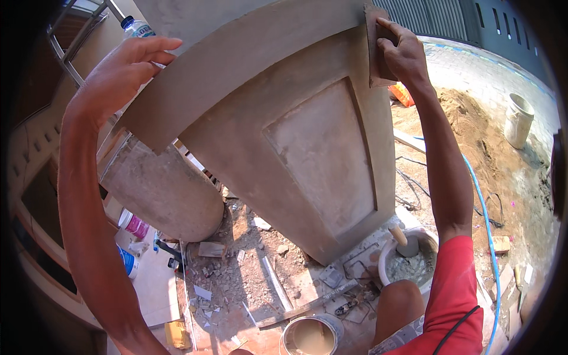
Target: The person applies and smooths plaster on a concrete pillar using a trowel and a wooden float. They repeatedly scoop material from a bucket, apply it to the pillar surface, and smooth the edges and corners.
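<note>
A grey plastered pillar (236,133) with a recessed panel (325,151) and a projecting top band (248,50) stands in front of me. My right hand (405,56) grips a brown plastering float (374,50), its flat face against the pillar's upper right edge. Thumb and fingers wrap around the float's back. At the upper left, my left hand (127,71) is raised beside the end of the band, its fingers stretched out and holding nothing. Whether its fingertips touch the plaster, I cannot tell. A plastic bottle (137,28) with a dark cap stands just behind it.
Below right, a bucket (387,263) holds grey mortar and a wooden-handled tool (398,235). Another bucket (310,336) contains murky liquid. Rubble and boards (275,284) litter the ground. A blue hose (488,231) runs past a sand heap (458,127) and a pale bucket (519,121).
</note>
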A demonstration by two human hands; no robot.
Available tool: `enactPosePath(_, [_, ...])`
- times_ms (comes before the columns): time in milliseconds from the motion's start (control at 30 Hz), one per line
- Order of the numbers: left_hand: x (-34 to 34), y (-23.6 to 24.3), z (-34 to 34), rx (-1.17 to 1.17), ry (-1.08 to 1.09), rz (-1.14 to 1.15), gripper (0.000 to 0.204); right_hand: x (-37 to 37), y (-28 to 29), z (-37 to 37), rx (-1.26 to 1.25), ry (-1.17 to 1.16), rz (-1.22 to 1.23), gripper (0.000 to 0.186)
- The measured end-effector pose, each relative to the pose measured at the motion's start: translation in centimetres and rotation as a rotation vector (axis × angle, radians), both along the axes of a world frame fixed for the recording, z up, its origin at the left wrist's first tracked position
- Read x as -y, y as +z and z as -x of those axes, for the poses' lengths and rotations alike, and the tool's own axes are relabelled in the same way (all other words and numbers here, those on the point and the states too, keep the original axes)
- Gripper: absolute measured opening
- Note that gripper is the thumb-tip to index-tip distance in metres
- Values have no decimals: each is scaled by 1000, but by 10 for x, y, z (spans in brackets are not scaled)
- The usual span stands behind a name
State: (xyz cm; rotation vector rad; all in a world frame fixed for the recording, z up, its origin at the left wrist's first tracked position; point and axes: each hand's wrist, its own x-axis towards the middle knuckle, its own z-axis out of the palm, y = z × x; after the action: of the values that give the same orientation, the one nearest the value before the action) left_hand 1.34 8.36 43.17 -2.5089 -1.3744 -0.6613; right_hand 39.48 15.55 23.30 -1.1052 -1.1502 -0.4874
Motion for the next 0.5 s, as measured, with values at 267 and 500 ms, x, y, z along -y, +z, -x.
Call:
enactPosePath(267, [3, 3, 0, -19, 8, 34, 56, 3, 2, 48, -30, -13, 75, 48])
enactPosePath(500, [3, 5, -2, -57, 2, 55, 55, 45, 3, 175, 155, 96, 99, 42])
